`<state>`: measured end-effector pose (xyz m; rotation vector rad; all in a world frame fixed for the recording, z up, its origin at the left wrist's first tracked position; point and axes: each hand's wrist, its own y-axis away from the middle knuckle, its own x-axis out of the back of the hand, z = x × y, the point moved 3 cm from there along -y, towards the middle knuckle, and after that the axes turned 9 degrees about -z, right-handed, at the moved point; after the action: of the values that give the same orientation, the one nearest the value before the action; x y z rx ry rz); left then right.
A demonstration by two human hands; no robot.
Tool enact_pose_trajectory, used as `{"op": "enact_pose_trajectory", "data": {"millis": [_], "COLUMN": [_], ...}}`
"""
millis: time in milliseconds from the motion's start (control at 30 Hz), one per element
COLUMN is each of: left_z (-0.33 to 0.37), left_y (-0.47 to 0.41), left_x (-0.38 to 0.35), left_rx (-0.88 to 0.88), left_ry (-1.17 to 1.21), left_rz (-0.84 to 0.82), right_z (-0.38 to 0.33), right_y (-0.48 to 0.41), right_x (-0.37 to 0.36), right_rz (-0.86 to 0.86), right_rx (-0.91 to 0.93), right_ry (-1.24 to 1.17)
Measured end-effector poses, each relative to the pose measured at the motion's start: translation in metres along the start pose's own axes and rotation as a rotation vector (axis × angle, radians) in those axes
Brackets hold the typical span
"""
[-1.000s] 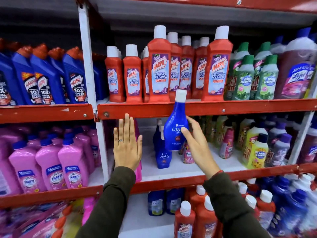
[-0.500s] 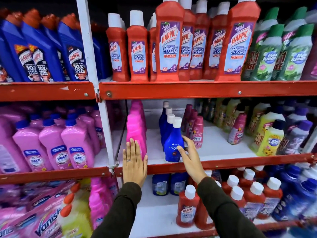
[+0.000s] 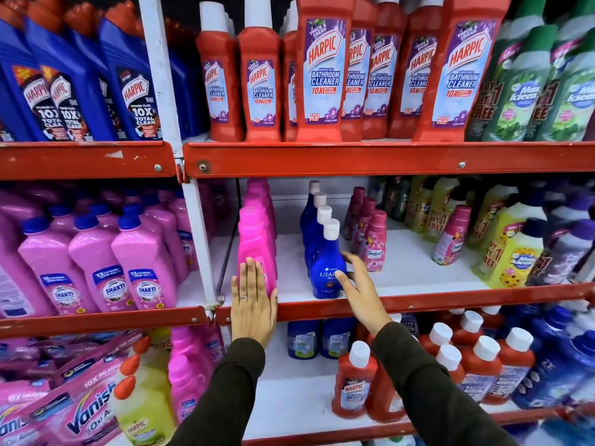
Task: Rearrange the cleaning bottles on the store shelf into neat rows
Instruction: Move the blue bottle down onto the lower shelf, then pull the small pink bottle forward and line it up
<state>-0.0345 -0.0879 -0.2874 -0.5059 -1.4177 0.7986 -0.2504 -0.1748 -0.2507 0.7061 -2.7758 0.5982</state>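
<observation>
A row of blue Ujala bottles with white caps stands on the white middle shelf (image 3: 402, 278). My right hand (image 3: 362, 292) rests on the front blue Ujala bottle (image 3: 325, 278), thumb across its label and fingers round its right side. The bottle stands upright at the shelf's front edge. To the left runs a row of bright pink bottles (image 3: 256, 239). My left hand (image 3: 254, 300) lies flat, fingers together, against the face of the front pink bottle. A row of pink Comfort bottles (image 3: 373, 243) stands just right of the blue row.
Red Harpic bottles (image 3: 323, 69) fill the shelf above, over a red shelf rail (image 3: 354, 159). Yellow Max Kleen bottles (image 3: 515, 252) and one leaning Comfort bottle (image 3: 452, 236) are at the right. A white upright post (image 3: 196, 220) divides off pink Shakti bottles (image 3: 141, 262). More Harpic bottles stand below.
One second ago my right hand held the blue bottle up at the upper rail. It has come down and stands at the front of the blue row. My left hand moved onto the pink bottle.
</observation>
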Motion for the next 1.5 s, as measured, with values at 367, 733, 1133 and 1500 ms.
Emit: {"op": "enact_pose_trajectory", "data": {"millis": [367, 733, 1133, 1500], "left_z": [0.007, 0.119, 0.130, 0.131], "left_y": [0.002, -0.022, -0.023, -0.023], "left_x": [0.003, -0.016, -0.042, -0.042], "left_rx": [0.007, -0.064, -0.095, -0.099], "left_ry": [-0.008, 0.108, -0.002, -0.037], "left_rz": [-0.031, -0.006, 0.024, 0.037], "right_z": [0.000, 0.005, 0.055, 0.060], "right_y": [0.003, 0.021, -0.034, -0.033], "right_x": [0.004, 0.126, 0.250, 0.262], "right_rz": [0.026, 0.556, 0.576, 0.578], "right_rx": [0.027, 0.111, -0.234, -0.246], "right_ry": [-0.049, 0.182, 0.182, 0.148]}}
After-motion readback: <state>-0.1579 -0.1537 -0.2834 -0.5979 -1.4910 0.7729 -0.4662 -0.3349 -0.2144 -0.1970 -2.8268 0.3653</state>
